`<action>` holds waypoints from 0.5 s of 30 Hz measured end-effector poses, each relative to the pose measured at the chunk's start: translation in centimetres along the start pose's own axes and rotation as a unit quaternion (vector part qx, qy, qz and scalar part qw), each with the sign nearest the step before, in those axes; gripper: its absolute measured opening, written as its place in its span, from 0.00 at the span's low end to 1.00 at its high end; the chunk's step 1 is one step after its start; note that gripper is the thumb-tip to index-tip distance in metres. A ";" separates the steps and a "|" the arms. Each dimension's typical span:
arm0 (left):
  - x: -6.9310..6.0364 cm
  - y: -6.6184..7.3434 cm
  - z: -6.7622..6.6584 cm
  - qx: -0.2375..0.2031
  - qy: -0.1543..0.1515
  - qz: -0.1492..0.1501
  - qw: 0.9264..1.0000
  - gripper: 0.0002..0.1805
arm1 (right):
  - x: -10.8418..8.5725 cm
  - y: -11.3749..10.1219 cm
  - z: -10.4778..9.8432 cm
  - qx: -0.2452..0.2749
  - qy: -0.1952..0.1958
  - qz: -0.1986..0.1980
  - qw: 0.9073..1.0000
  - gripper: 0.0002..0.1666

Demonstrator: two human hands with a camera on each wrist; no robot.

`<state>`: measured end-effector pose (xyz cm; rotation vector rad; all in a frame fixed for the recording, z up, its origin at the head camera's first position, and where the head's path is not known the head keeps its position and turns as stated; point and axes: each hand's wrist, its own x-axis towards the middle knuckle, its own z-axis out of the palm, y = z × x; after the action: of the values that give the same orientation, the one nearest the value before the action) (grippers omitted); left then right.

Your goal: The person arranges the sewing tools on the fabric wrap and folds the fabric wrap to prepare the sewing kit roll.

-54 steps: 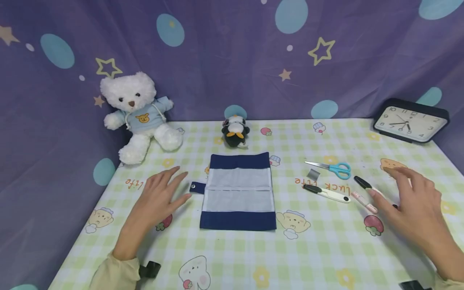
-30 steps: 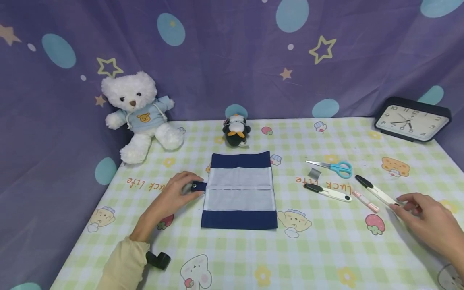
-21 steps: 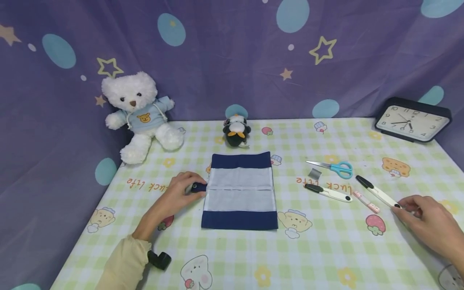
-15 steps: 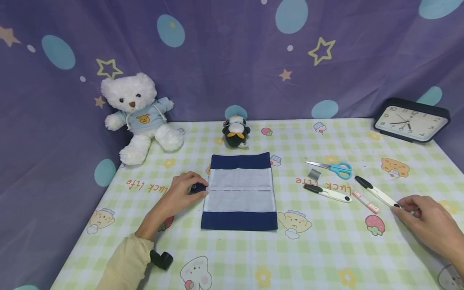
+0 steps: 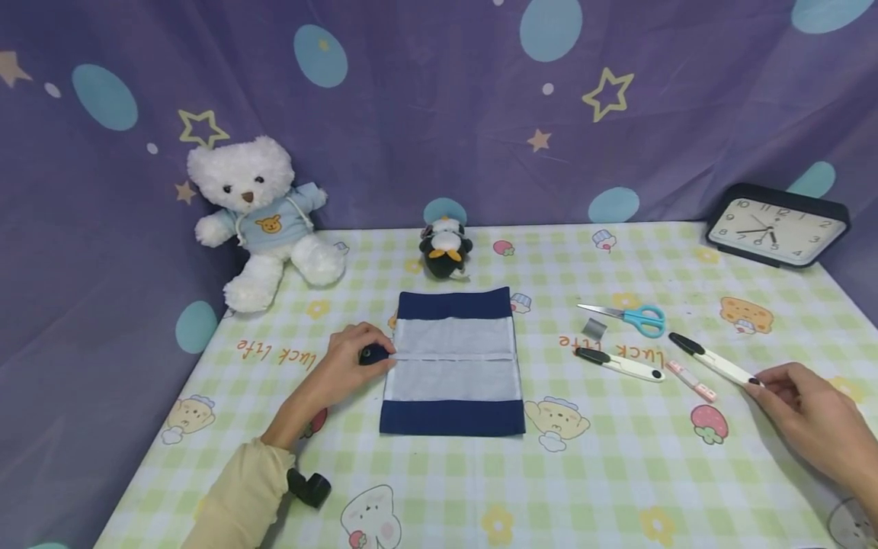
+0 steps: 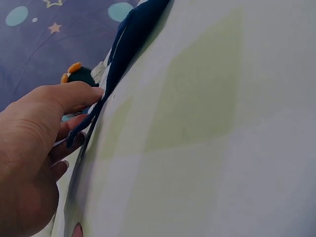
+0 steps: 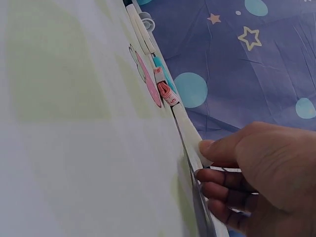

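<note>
A navy cloth pouch (image 5: pixel 453 418) with pale grey pockets lies spread flat in the middle of the table. My left hand (image 5: pixel 346 364) pinches its left edge at the short snap strap (image 5: pixel 373 354); the left wrist view shows navy cloth (image 6: pixel 121 59) between thumb and fingers. At the right, my right hand (image 5: pixel 812 419) pinches the near end of a slim white tool with a black cap (image 5: pixel 720 364), which lies slanted. Beside it are a second such capped tool (image 5: pixel 627 367) and a folded pink-and-white strip (image 5: pixel 691 381), resembling a tape measure in the right wrist view.
Blue-handled scissors (image 5: pixel 643 321) and a small grey roll (image 5: pixel 594 329) lie behind the capped tools. A black clock (image 5: pixel 778 229) stands at the back right. A penguin plush (image 5: pixel 446 252) sits behind the pouch, and a white teddy bear (image 5: pixel 264 225) at the back left.
My left hand has moved right and taken hold of the pouch's strap edge. My right hand has drawn back toward the near right and pinched the end of the slanted white tool.
</note>
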<state>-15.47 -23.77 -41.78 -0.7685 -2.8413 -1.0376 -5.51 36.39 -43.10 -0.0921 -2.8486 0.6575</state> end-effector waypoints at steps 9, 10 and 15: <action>0.1 0.0 0.0 -0.012 -0.002 -0.006 1.000 0.07 | -0.1 0.5 0.3 0.081 0.029 0.025 0.996 0.12; 0.1 0.0 0.0 -0.014 -0.002 -0.006 1.000 0.07 | -0.1 0.6 0.3 0.092 0.034 0.032 0.995 0.12; 0.2 -0.2 0.1 -0.021 0.001 -0.001 1.000 0.07 | 0.1 1.1 0.2 0.194 0.068 0.072 0.976 0.04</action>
<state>-15.66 -23.73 -41.94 -0.7660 -2.8282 -1.1009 -5.61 37.31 -43.73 -0.2695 -2.5471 1.1755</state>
